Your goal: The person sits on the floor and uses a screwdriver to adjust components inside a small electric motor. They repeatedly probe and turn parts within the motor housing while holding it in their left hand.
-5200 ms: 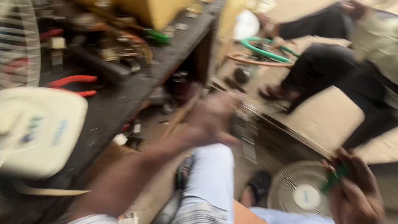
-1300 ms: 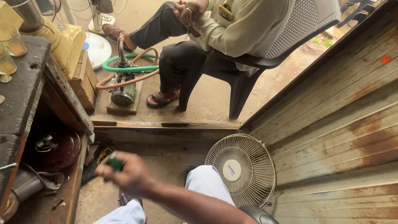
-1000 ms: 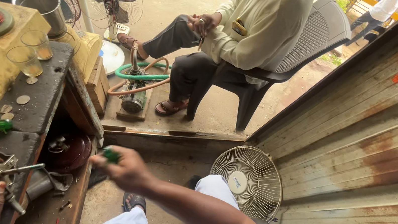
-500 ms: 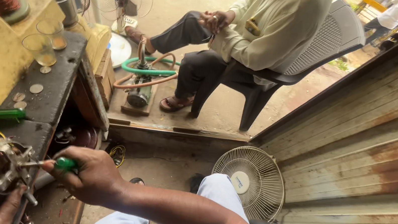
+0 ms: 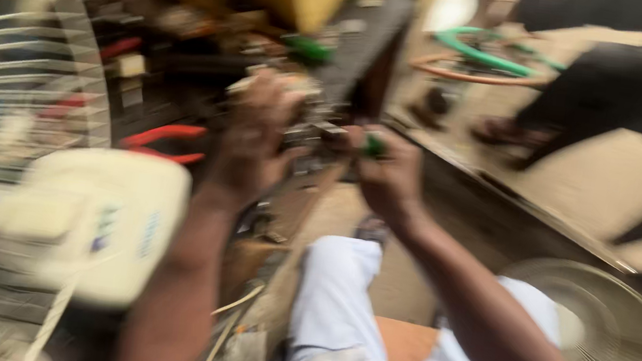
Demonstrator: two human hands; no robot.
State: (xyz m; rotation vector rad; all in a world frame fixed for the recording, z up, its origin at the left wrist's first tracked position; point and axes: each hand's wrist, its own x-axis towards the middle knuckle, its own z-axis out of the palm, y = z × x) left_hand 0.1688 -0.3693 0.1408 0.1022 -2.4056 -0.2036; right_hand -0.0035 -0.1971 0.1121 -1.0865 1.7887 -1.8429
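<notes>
While motion blur hides fine detail, a white fan point(image 5: 48, 212) fills the left, standing on the dark surface point(image 5: 183, 106). Red pliers point(image 5: 158, 140) lie beside it. At the surface edge, the left hand point(image 5: 256, 140) has its fingers wrapped round a metal part point(image 5: 308, 118). Touching that part, the right hand point(image 5: 387, 172) has its fingers clamped on a green-handled screwdriver point(image 5: 373, 144).

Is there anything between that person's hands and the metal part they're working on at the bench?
Nothing visible stands between. The left hand is already on the metal part at the bench edge, and the right hand brings a green-handled screwdriver right up to it. The picture is blurred, so small obstacles could go unseen.
</notes>
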